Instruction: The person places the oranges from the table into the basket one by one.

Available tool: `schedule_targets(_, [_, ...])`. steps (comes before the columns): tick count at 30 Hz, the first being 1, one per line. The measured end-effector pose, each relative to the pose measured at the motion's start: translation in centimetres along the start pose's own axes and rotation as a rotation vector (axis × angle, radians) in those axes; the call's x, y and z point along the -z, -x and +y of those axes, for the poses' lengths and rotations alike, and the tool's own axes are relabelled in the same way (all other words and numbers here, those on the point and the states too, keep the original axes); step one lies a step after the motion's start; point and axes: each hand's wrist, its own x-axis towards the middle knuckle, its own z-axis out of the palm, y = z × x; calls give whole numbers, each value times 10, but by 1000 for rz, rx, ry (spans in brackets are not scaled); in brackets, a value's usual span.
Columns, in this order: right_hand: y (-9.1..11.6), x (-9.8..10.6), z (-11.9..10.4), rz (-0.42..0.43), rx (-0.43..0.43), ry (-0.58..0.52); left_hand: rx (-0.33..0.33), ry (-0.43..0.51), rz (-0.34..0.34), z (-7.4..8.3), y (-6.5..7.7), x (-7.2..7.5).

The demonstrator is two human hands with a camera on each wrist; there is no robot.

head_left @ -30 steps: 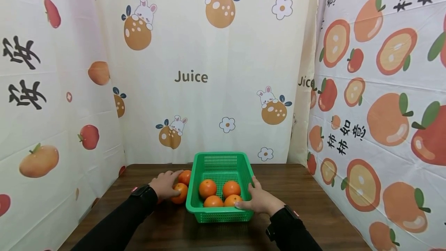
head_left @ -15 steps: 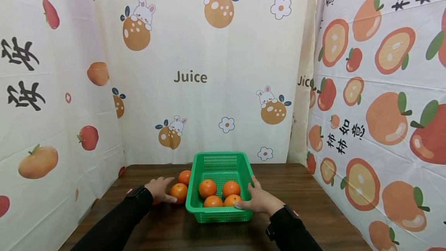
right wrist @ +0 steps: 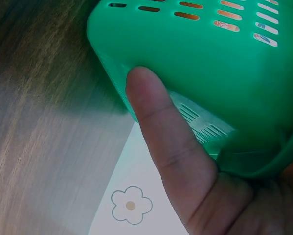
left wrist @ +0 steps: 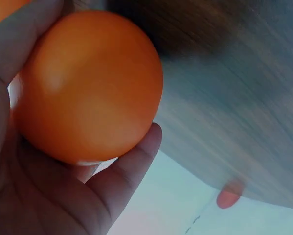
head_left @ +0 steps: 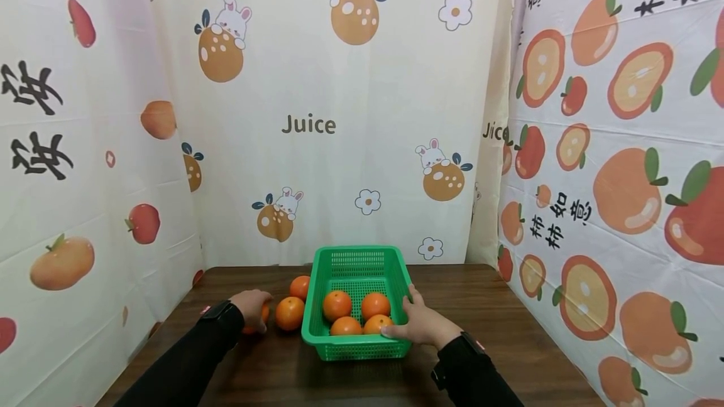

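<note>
My left hand [head_left: 247, 305] is at the left of the table, its fingers and thumb curved around an orange [left wrist: 92, 88]. In the head view the hand covers much of that fruit. Just right of it sits another orange [head_left: 290, 313], with a further orange [head_left: 300, 287] behind, beside the green basket [head_left: 362, 352]. Several oranges lie in the near half of this basket. At its near right corner, my right hand [head_left: 428, 325] grips the rim, thumb reaching over the edge. The right wrist view has one finger [right wrist: 168, 134] along the basket's outer wall.
The basket stands on a dark wooden table [head_left: 475, 357]. Patterned cloths [head_left: 362, 156] with fruit and rabbit prints hang behind the table and along both sides.
My left hand has moved left, away from the two oranges beside the basket, and has come around a third orange farther left. The right hand stays on the basket.
</note>
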Motion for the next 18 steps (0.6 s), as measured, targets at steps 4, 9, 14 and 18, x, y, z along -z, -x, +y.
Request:
schedule_targets(4, [-1, -2, 0, -1, -1, -1, 40, 25, -4, 0, 5, 3])
schedule_targets(9, [-2, -4, 3, 0, -6, -12, 58, 58, 30, -5, 9, -4])
schedule_targets(14, [-2, -3, 3, -2, -4, -21, 17, 82, 89, -5, 6, -15])
schedule_targets(18, [-2, -2, 1, 1, -10, -31, 28, 101, 83, -3, 0, -17])
